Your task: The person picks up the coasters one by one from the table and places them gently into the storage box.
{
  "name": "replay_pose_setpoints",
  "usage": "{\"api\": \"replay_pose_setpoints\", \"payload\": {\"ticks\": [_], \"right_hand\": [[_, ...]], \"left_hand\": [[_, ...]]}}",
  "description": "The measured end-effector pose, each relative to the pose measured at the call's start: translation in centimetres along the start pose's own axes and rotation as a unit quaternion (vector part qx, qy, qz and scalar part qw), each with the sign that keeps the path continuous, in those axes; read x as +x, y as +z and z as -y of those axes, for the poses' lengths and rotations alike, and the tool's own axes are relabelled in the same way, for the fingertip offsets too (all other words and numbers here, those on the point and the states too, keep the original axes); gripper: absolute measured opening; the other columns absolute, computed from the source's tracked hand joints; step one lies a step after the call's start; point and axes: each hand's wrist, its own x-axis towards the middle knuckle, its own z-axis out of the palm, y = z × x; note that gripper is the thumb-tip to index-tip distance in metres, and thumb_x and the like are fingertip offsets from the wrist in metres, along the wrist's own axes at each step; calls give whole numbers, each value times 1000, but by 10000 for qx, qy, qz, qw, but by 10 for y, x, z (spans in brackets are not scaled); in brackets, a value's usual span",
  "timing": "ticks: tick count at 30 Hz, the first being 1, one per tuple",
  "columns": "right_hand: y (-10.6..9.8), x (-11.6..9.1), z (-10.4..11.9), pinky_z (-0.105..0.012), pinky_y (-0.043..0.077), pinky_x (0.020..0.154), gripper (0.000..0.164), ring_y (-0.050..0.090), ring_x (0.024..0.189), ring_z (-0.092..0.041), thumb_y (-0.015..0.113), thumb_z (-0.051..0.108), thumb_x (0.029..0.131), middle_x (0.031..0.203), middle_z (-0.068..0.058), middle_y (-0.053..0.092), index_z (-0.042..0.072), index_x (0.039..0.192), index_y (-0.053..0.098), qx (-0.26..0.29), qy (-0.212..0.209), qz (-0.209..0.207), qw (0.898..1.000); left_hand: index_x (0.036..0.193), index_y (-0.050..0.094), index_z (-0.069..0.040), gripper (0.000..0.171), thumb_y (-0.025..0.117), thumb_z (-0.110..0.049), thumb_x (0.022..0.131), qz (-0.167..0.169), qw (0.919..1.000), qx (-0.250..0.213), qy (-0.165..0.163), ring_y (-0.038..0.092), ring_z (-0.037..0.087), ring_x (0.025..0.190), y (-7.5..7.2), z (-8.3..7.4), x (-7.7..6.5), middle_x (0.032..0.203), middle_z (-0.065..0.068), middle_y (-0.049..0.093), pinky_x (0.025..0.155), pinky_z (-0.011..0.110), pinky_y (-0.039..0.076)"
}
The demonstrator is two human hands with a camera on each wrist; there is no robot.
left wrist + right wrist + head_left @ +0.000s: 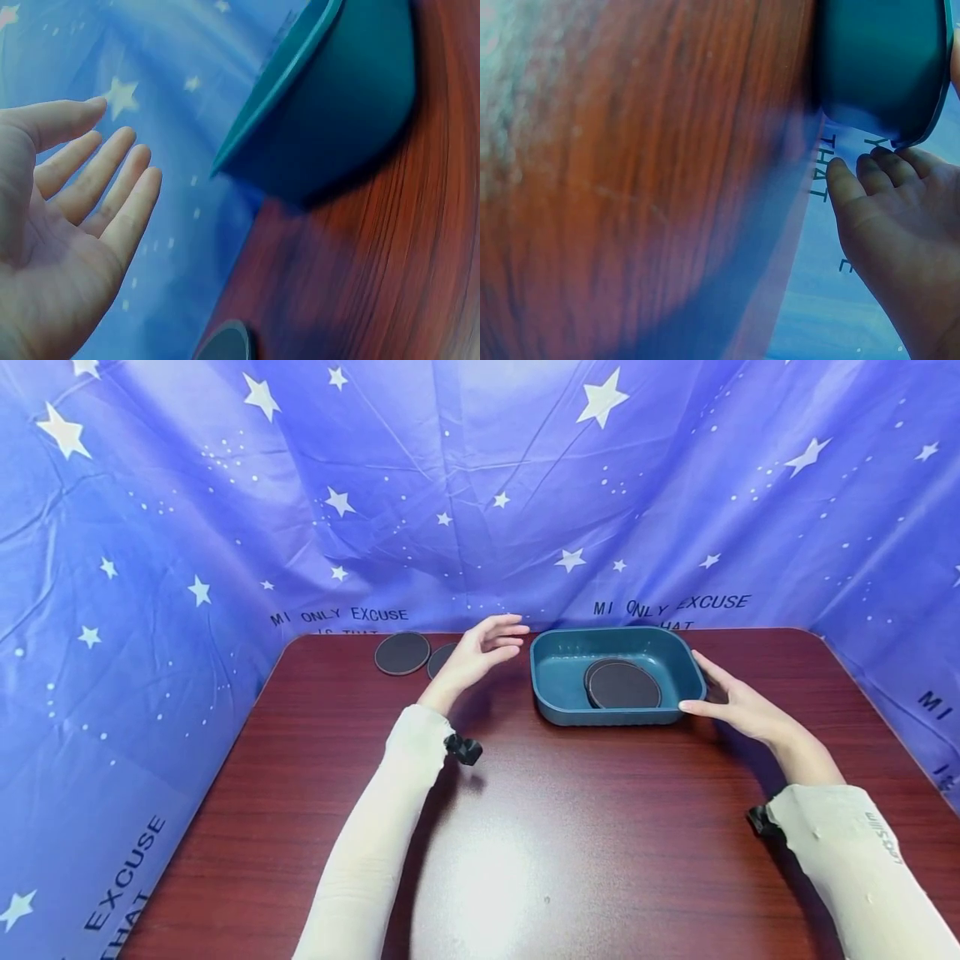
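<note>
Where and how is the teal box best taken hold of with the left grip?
Probably pinch the teal box by the rim of its left wall, the left grip coming from the left. The open top leaves both faces of that upright wall free, the dark disc inside lies clear of it, and the right grip touches the opposite end.

From up above, the head view faces forward and down at the teal tray (600, 718), sharing its left and right ends with 2 closer, tilted wrist views.
</note>
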Motion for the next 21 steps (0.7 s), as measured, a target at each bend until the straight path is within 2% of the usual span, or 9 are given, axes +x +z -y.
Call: {"api": "replay_pose_setpoints", "payload": {"ticks": [4, 8, 11, 17, 21], "right_hand": [[-1, 0, 0, -75, 8, 116, 95, 3, 151, -49, 67, 22, 96, 167, -20, 1, 22, 161, -2, -20, 54, 16, 10000], [-1, 0, 1, -75, 8, 116, 96, 2, 151, -48, 67, 24, 95, 168, -20, 1, 22, 161, -2, -78, 113, 19, 9999], [-1, 0, 1, -75, 7, 116, 96, 1, 151, -48, 67, 24, 95, 167, -20, 2, 21, 161, -2, -80, 108, 2, 9999], [-1, 0, -1, -74, 8, 116, 95, 3, 151, -48, 67, 22, 95, 167, -20, 2, 19, 161, -1, -22, 49, 6, 10000], [-2, 1, -1, -74, 9, 116, 95, 4, 151, -48, 67, 23, 95, 168, -19, 2, 20, 161, -1, -45, 82, -4, 10000]], "left_hand": [[143, 46, 5, 49, 58, 5, 95, -374, 9993, 11, -64, 59, 40, 125, -22, 8, -9, 139, 28, 57, 107, 35, 52], [141, 44, 10, 49, 58, 6, 95, -828, 9964, -140, -104, 67, 18, 112, -44, 17, -19, 137, 32, 56, 102, 28, 54], [141, 44, 11, 49, 59, 6, 94, -1120, 9934, -163, -188, 66, 4, 103, -60, 21, -26, 137, 33, 55, 98, 22, 55], [141, 46, 9, 48, 59, 3, 95, -1681, 9851, 91, -357, 66, 3, 103, -89, 26, -39, 138, 31, 55, 94, 15, 54], [139, 46, 11, 47, 58, 7, 95, -2073, 9773, 243, -361, 64, -6, 96, -106, 30, -44, 137, 34, 54, 92, 11, 51]]}}
